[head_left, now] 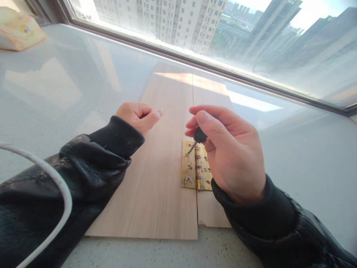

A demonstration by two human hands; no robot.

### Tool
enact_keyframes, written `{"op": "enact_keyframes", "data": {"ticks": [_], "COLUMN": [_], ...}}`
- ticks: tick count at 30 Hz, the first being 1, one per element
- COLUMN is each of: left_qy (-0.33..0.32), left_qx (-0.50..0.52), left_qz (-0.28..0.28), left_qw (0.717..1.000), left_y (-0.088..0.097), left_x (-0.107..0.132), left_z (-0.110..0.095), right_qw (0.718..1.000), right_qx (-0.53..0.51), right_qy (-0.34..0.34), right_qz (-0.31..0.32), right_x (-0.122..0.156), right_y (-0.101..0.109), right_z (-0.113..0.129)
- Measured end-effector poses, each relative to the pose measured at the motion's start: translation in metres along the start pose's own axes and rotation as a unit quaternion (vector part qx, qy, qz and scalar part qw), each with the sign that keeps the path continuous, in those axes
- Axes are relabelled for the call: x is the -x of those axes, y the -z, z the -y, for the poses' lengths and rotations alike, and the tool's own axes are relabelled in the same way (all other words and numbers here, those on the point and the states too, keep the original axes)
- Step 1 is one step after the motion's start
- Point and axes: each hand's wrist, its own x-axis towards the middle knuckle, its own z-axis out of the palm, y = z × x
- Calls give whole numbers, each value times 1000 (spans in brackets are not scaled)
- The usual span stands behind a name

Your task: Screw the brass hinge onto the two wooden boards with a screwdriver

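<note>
My right hand [231,152] pinches a small screwdriver [196,138], its tip touching the left leaf of the brass hinge [195,167] that spans two wooden boards [158,175] on the bench [55,93]. My left hand [138,117], curled shut and holding nothing, hovers over the left board, apart from the hinge.

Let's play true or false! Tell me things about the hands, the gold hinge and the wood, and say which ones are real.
1. The right hand holds a screwdriver. True.
2. The screwdriver's tip is at the brass hinge. True.
3. The left hand holds a hammer. False: it is a closed fist, with no tool showing.
4. The hinge sits on one board only. False: it spans the seam between two wooden boards.
</note>
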Motion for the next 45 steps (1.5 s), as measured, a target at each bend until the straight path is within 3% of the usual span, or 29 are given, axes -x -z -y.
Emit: {"op": "enact_keyframes", "data": {"ticks": [7, 11, 13, 15, 21, 30, 36, 45], "left_qy": [-8, -1, 1, 2, 4, 0, -5, -6], "left_qx": [0, -1, 1, 2, -3, -9, 4, -14], "left_qz": [-4, 10, 9, 3, 17, 36, 36, 28], "left_qw": [1000, 1000, 1000, 1000, 1000, 999, 999, 999], "left_y": [0, 1, 1, 0, 2, 4, 3, 3], "left_x": [-1, 0, 0, 0, -1, -3, -3, -3], "left_z": [1, -1, -1, -1, 0, -1, 1, 0], "right_qw": [989, 980, 977, 980, 997, 988, 983, 998], "right_qx": [-148, -141, -134, -127, -56, -131, -126, -47], "right_qy": [-31, -57, -64, -61, -59, -41, -49, -5], "right_qz": [4, 129, 155, 138, 7, 63, 123, -32], "right_x": [-2, -7, -8, -8, -5, -1, -1, -6], "right_y": [-1, 9, 11, 10, 3, 0, 5, 2], "right_z": [-3, 1, 2, 2, 1, -2, -2, -11]}}
